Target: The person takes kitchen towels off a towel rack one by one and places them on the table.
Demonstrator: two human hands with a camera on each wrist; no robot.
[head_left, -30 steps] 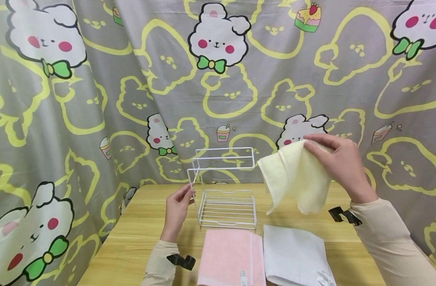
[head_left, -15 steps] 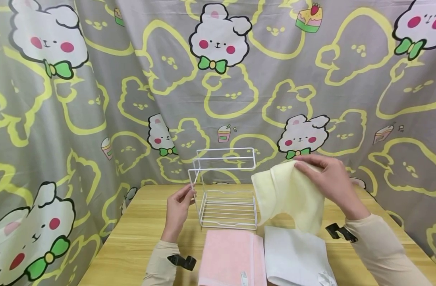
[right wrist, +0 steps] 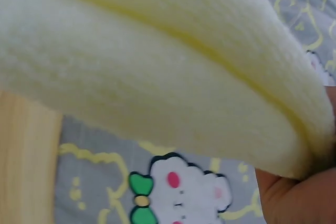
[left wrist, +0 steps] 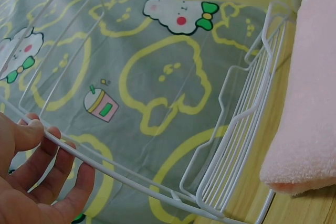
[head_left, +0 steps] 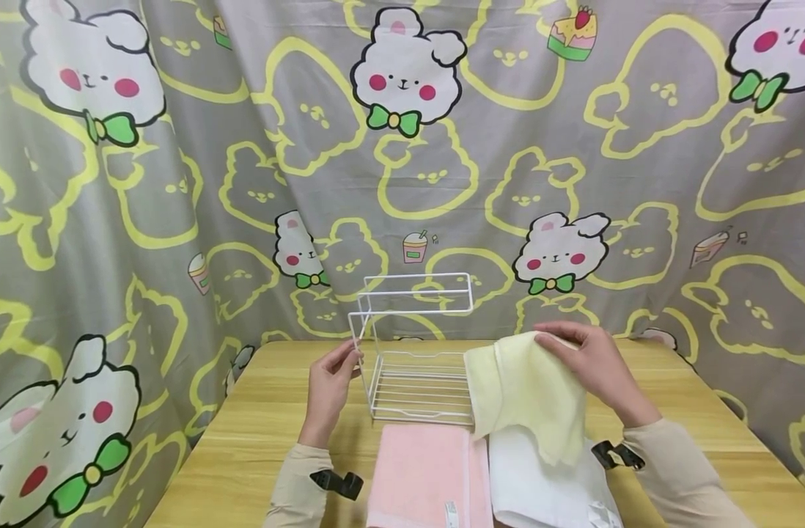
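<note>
A white wire rack (head_left: 422, 396) stands on the wooden table, with a lower shelf and an open upper frame. My left hand (head_left: 330, 378) pinches its left upright; in the left wrist view thumb and fingers lie round the white wire (left wrist: 113, 174). To the right of the rack, my right hand (head_left: 590, 367) pinches the top edge of a pale yellow towel (head_left: 534, 396). The towel hangs in loose folds and overlaps the rack's right end in the head view. Close up, the right wrist view is mostly filled by the yellow towel (right wrist: 157, 77), one fold running across it.
In front of the rack lies a folded pink towel (head_left: 422, 477) with a small tag. Beside it, a folded white towel (head_left: 541, 491) is partly covered by the yellow one. A grey patterned curtain (head_left: 435, 183) hangs behind the wooden table (head_left: 244, 440).
My right hand has come down and slightly left with the yellow towel, whose lower edge now hangs over the white towel. My left hand has stayed on the rack.
</note>
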